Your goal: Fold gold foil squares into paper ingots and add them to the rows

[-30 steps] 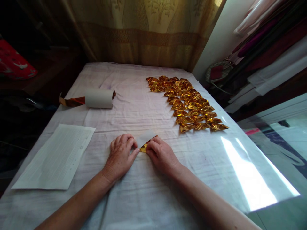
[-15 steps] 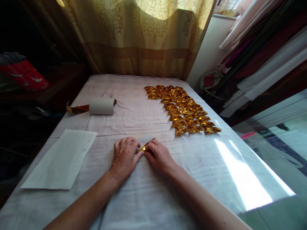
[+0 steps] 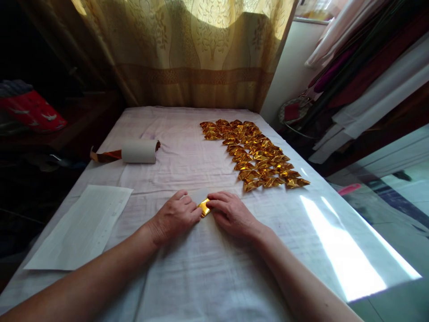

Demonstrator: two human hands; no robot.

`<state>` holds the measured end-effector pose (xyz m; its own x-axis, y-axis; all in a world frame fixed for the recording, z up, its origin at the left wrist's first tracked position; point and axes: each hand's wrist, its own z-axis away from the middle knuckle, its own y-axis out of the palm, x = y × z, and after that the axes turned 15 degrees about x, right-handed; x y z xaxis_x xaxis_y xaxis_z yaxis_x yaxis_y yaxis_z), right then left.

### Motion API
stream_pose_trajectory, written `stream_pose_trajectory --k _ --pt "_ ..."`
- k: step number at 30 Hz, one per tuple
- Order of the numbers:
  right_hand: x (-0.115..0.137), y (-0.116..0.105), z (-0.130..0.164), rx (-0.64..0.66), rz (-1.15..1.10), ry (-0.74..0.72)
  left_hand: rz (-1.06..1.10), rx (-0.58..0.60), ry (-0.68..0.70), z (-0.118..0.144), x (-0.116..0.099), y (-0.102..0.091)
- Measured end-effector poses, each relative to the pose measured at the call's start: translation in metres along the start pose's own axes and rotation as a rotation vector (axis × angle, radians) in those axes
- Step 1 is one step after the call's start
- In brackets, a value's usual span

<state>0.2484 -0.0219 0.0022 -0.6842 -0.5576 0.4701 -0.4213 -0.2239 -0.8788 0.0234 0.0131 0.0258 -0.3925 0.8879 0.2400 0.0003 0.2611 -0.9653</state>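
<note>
One white-clothed worktop (image 3: 208, 273) carries everything. Dozens of folded gold pieces (image 3: 254, 154) lie in rows on its far right, well apart from a sheet of paper (image 3: 80, 226) at the near left and a foil roll (image 3: 139, 151) beyond it. Left hand (image 3: 174, 217) and right hand (image 3: 231, 213) pinch a small gold foil piece (image 3: 203, 206) between fingertips, pressed flat near the middle.

Both hands (image 3: 201, 214) on gold foil (image 3: 203, 207)
</note>
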Motion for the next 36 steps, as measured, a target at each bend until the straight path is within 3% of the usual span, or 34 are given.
stream_pose_trajectory --k 5,12,17,22,36 --pt "-0.004 -0.002 -0.006 -0.018 0.077 -0.014 -0.152 -0.042 0.095 -0.001 0.007 -0.001" --pt "0.0 0.004 -0.008 -0.067 0.341 -0.139 0.005 -0.071 0.062 0.027 0.029 0.007" --pt "0.014 0.011 -0.005 -0.009 0.318 -0.193 0.194 0.028 -0.142 0.036 0.001 0.007" --pt "0.014 0.01 -0.001 -0.003 0.175 -0.127 0.282 0.064 -0.225 0.034 -0.025 0.003" --pt "0.017 0.015 -0.006 -0.107 0.03 0.133 0.313 0.069 -0.247 0.034 -0.029 0.003"
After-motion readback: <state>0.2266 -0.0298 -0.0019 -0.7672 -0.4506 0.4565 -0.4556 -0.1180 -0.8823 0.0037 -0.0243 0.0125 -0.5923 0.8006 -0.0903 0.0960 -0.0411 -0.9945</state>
